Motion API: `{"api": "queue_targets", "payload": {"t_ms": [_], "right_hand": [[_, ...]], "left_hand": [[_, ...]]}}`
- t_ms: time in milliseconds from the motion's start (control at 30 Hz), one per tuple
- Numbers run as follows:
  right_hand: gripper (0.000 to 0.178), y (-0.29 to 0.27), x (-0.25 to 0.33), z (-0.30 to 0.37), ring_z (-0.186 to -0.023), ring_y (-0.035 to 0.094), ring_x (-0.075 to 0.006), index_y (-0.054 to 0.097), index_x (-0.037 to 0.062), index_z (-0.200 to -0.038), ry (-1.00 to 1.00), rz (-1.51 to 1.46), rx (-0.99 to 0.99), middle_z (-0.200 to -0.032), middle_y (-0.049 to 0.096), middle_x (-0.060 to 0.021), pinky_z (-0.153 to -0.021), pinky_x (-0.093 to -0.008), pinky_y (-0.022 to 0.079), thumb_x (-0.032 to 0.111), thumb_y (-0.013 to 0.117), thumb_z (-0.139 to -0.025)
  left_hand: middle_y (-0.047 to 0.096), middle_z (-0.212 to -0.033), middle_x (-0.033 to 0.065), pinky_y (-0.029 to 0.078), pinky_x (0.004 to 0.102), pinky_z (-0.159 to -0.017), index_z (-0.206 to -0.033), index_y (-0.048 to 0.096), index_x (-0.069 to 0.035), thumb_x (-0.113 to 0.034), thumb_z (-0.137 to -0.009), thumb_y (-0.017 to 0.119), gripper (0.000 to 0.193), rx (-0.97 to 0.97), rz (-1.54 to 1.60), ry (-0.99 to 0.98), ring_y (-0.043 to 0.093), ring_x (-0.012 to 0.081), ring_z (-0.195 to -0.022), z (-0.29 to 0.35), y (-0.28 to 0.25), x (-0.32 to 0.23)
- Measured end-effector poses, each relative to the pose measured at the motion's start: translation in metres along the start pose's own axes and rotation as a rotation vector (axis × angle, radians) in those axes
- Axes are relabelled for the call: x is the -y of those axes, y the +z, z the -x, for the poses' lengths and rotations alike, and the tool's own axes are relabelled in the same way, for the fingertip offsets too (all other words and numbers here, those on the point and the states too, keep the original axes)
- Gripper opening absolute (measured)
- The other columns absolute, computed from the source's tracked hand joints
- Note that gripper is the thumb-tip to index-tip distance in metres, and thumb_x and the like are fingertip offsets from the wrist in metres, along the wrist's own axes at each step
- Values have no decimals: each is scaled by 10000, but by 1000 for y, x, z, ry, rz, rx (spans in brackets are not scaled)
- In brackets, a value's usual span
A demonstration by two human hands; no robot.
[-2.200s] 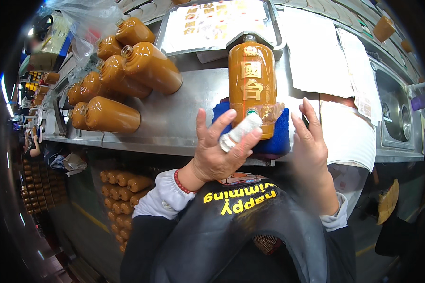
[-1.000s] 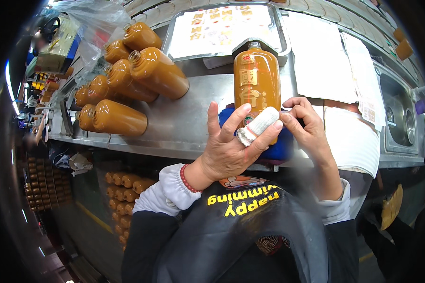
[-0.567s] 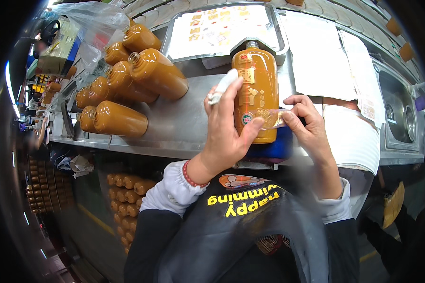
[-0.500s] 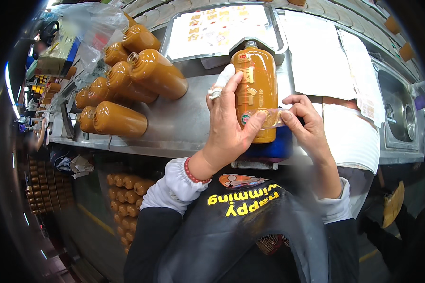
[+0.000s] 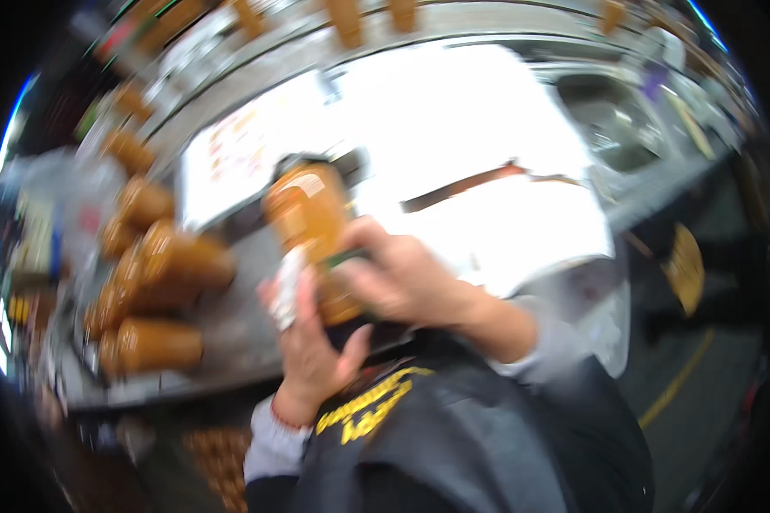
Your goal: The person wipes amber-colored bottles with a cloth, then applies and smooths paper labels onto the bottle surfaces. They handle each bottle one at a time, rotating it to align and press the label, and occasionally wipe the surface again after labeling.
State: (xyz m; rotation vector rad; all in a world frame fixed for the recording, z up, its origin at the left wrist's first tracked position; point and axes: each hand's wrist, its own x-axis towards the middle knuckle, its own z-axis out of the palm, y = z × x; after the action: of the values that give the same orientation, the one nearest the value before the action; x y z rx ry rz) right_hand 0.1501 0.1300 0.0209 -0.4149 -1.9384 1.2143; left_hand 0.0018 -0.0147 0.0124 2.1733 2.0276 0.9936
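A bottle of orange-brown liquid lies on its back on the bench, its neck end against a dark holder. My left hand is at the bottle's lower left side, thumb spread from the fingers; one finger is wrapped in white. From the right, my right hand reaches over the bottle, thumb and forefinger pinched on a small dark green strip. Motion blurs the picture, so the strip's kind and the bottle's lettering cannot be made out.
Several filled bottles lie or lean together on the left. Behind the holder is a tray with a printed sheet. White sheets cover the right side of the bench, and a metal sink lies beyond them.
The view has swung right, shifting the bench leftward. My right hand has let go of the clear film at the bottle's lower end and now pinches a green strip. My left hand has slid down the bottle.
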Motion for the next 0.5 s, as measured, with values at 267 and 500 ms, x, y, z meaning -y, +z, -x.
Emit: {"api": "queue_targets", "payload": {"t_ms": [267, 500], "right_hand": [[222, -8, -31, 13, -821, 703, -315, 601, 31, -1081, 125, 61, -214, -926, 694, -163, -730, -370, 546, 146, 702, -919], [228, -7, -50, 23, -891, 680, -242, 610, 16, -1083, 277, 95, -246, -967, 684, -150, -803, -318, 525, 168, 701, -940]], "left_hand": [[400, -1535, 294, 195, 599, -1211, -1535, 303, 72, -471, -968, 626, 849, -66, -138, 47, 368, 477, -1436, 4, 17, 16], [381, -1548, 304, 222, 550, -1211, -1550, 281, 60, -513, -1001, 554, 840, -141, -3, -36, 322, 522, -1442, 8, 29, 20]]}}
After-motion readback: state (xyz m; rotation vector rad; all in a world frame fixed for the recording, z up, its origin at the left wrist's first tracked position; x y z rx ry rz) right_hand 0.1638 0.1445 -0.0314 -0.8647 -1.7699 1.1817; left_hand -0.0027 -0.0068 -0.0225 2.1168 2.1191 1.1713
